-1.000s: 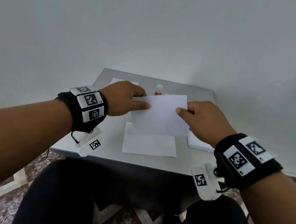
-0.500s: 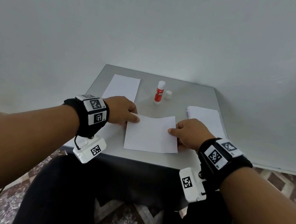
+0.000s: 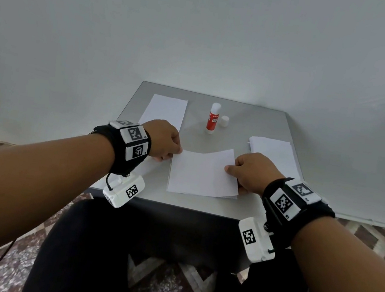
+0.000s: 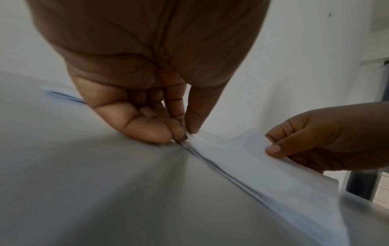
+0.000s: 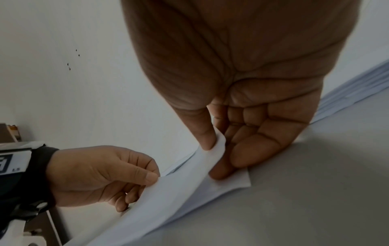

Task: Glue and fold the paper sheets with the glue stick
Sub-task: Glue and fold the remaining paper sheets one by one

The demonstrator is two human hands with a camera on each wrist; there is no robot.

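Lowering a white paper sheet [image 3: 203,172] folded over itself onto the grey worktop [image 3: 259,123], where a second ago it was raised; the fold looks nearly ready to crease. Left hand [image 3: 163,141] and right hand [image 3: 251,173] pinch its opposite edges, fingers curled.

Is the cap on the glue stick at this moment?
No: in the head view the white cap stands on the table just right of the upright glue stick.
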